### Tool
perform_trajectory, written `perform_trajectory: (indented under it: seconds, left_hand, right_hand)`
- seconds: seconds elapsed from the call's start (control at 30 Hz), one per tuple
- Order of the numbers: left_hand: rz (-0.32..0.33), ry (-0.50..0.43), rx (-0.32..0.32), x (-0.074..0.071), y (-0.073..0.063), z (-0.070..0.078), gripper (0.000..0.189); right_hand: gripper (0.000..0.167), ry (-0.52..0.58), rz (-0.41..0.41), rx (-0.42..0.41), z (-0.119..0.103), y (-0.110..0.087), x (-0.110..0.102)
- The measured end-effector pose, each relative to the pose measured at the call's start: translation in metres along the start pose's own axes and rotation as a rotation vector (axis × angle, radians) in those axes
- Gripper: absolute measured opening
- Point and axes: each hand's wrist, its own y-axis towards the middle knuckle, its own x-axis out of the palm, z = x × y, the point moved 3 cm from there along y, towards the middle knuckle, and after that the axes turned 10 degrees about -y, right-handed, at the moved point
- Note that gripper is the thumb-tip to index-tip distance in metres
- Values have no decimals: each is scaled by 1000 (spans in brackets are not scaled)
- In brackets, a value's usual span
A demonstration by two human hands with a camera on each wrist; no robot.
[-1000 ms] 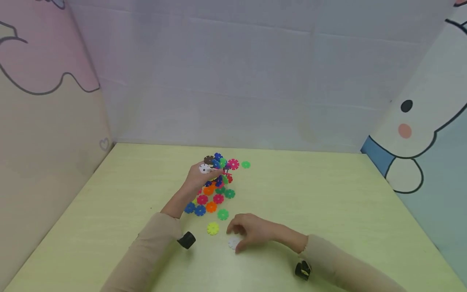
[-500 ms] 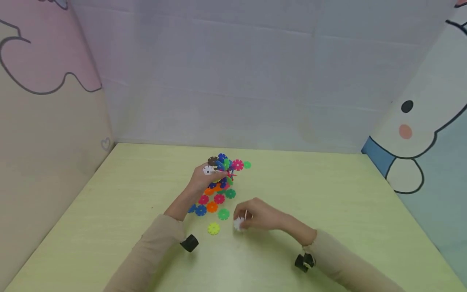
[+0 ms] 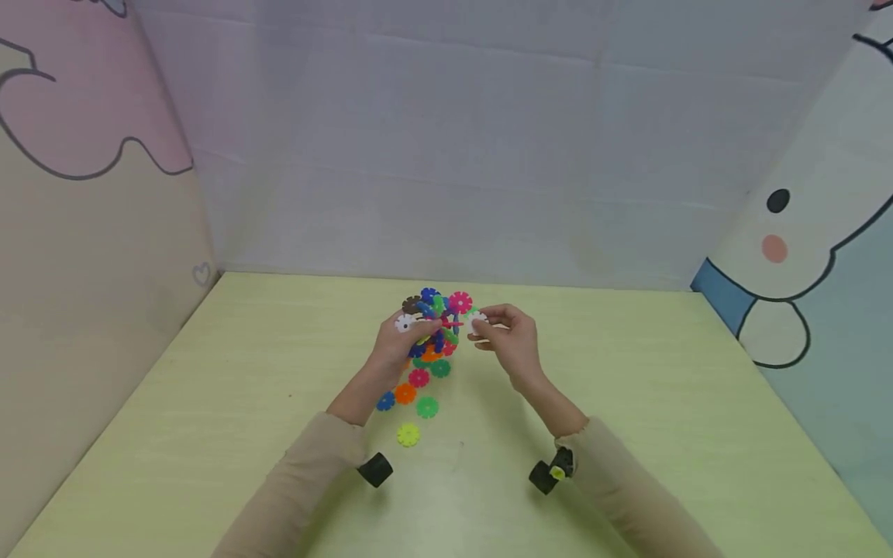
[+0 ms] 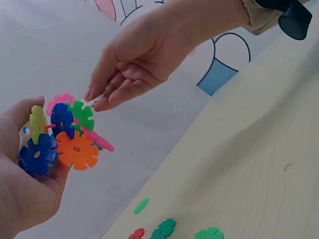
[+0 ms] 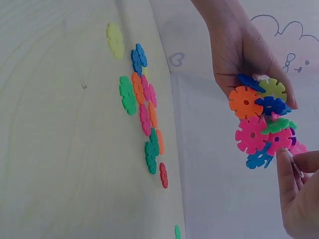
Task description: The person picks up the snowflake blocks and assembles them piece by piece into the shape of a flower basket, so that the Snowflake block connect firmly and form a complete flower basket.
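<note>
A ball-like cluster of interlocked, notched plastic snowflake discs (image 4: pixel 67 154) in blue, orange, green, pink and other colours is gripped by my left hand (image 3: pixel 391 341), raised over the table. The thumb lies across its near side, beside a white disc (image 3: pixel 405 323) on the cluster. My right hand (image 3: pixel 518 345) pinches a loose white snowflake disc (image 3: pixel 477 322) between thumb and fingers, just right of the cluster. In the right wrist view, those fingertips (image 5: pixel 284 159) are right at the cluster's pink discs (image 5: pixel 246 142). The left palm hides part of the cluster.
Below the hands, several loose discs lie on the pale yellow table (image 3: pixel 628 403): a yellow disc (image 3: pixel 408 435) nearest, then a light green disc (image 3: pixel 428 407), an orange disc (image 3: pixel 405 394) and others. A pale cloth wall (image 3: pixel 446 155) stands behind.
My right hand has picked the white disc off the table and carried it up and away to the cluster. My left hand, still gripping the cluster, has shifted slightly right.
</note>
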Motion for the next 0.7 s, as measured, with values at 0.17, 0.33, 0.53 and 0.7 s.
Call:
perform_trajectory:
  seconds: [0.17,0.33,0.53,0.7]
  left_hand:
    - [11,-30,13,3,-1,-3,38]
    - [25,-59,27,3,-1,-6,37]
    - [34,-3,34,5,-2,-8,37]
    - [53,26,90,10,-5,-5,41]
  right_hand:
    - [18,6,54,-6,2,-1,5]
    - [16,48,106,-15,4,-3,8]
    - [15,102,143,-19,6,-2,11]
    - [17,126,177,-45,4,-4,13]
